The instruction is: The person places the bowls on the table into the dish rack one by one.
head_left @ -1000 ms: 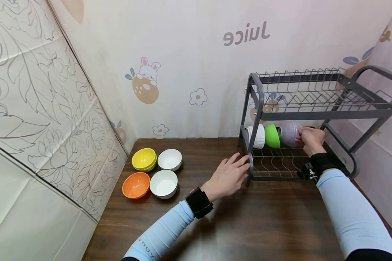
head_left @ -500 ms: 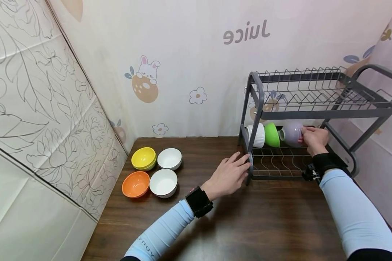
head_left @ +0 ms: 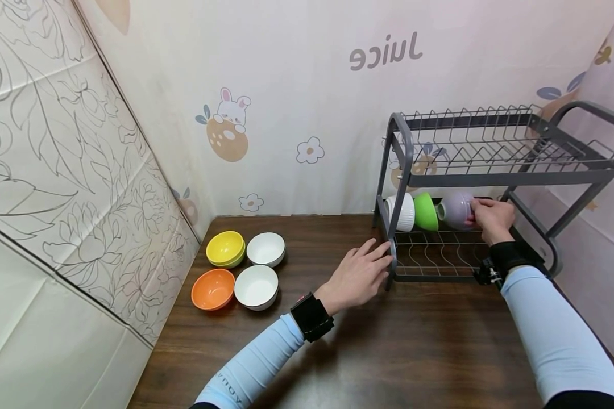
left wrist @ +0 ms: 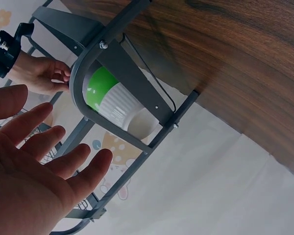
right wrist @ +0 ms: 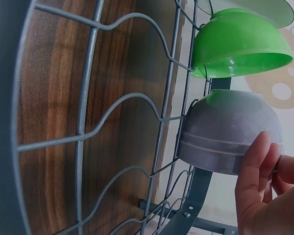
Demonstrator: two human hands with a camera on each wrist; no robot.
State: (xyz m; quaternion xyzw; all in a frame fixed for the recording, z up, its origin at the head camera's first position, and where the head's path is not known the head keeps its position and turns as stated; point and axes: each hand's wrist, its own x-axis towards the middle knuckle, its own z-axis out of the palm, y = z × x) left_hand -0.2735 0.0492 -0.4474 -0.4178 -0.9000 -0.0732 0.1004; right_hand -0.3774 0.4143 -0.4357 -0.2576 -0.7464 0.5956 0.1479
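Note:
A purple bowl (head_left: 456,211) stands on its side on the lower tier of a grey two-tier dish rack (head_left: 506,180). My right hand (head_left: 493,218) pinches its rim between thumb and fingers, as the right wrist view shows on the bowl's wall (right wrist: 225,132). Left of it, a green bowl (head_left: 426,212) and a ribbed white bowl (head_left: 403,213) also stand on edge. My left hand (head_left: 358,275) is beside the rack's left front post, fingers spread and fairly straight. Whether its fingertips touch the post I cannot tell.
On the table's left lie two stacked yellow bowls (head_left: 225,249), an orange bowl (head_left: 212,289), a white bowl (head_left: 266,250) and a nearer white bowl (head_left: 256,287). The rack's wire upper tier (head_left: 491,142) overhangs the bowls. A patterned wall (head_left: 307,102) rises behind.
My right hand has shifted slightly right with the purple bowl, widening its gap from the green bowl. In the last half second hardly anything has moved. The left hand stays put.

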